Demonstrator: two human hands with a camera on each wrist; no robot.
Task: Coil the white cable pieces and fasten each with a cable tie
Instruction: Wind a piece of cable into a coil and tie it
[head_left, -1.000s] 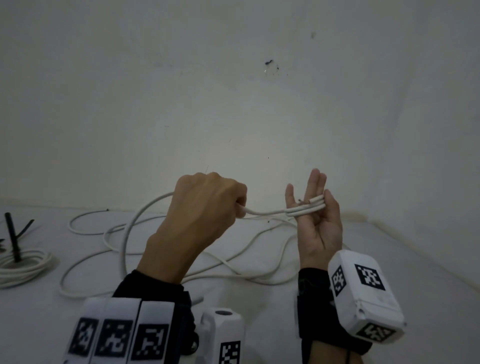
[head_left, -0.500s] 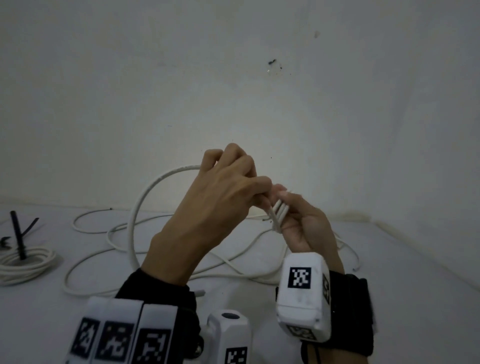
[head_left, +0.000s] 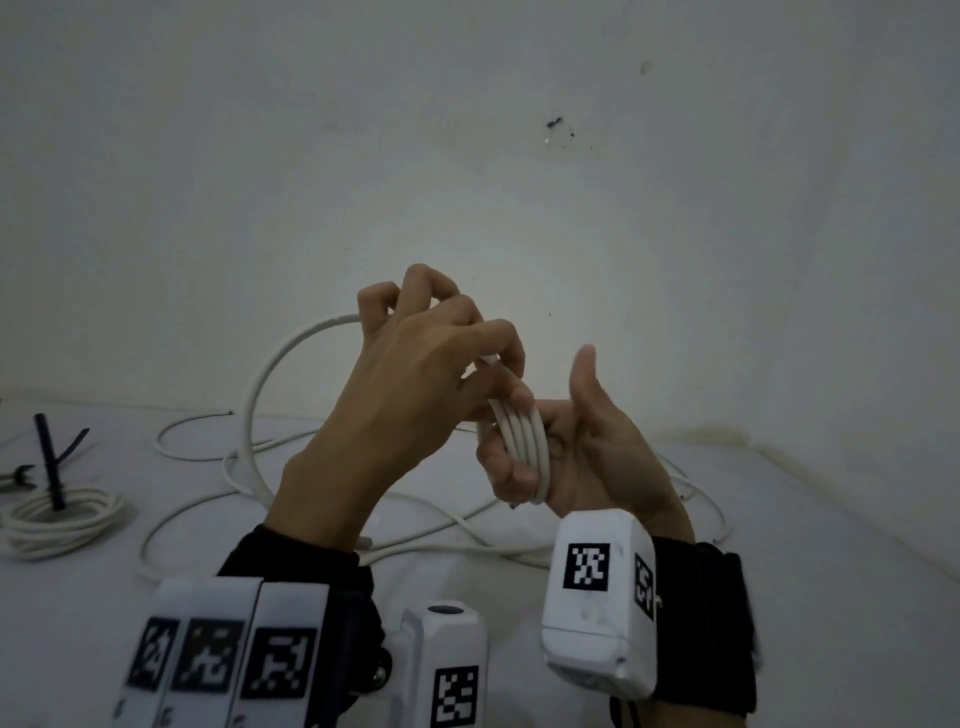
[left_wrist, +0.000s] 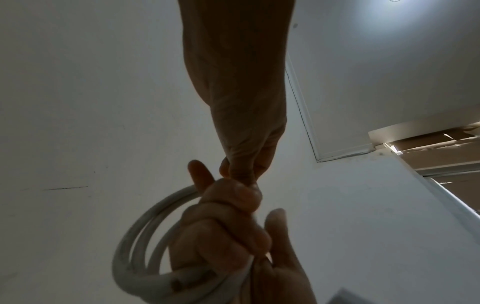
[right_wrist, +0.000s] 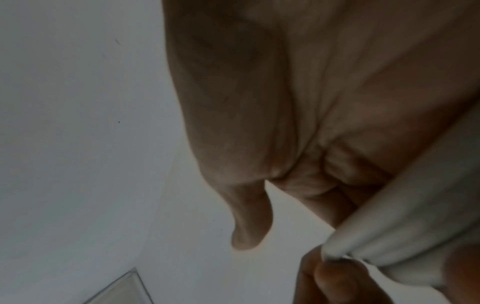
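Note:
In the head view a long white cable (head_left: 291, 364) arcs up from the surface into my left hand (head_left: 441, 358), which pinches it between curled fingers. Several turns of the cable, a small coil (head_left: 519, 441), are wound round the curled fingers of my right hand (head_left: 561, 447), whose thumb points up. The two hands touch at the coil. The left wrist view shows the coil (left_wrist: 135, 246) looped beside the right hand's fingers (left_wrist: 223, 230). In the right wrist view the cable strands (right_wrist: 405, 236) cross my right palm.
A finished white coil (head_left: 57, 514) with a black cable tie (head_left: 49, 467) standing up from it lies at the far left. Slack cable (head_left: 415, 540) sprawls over the white surface under my hands. A wall (head_left: 467, 182) stands close behind.
My right hand turned from flat and upright to curled, with more turns of cable round its fingers. My left hand came in from the left and laid cable over them.

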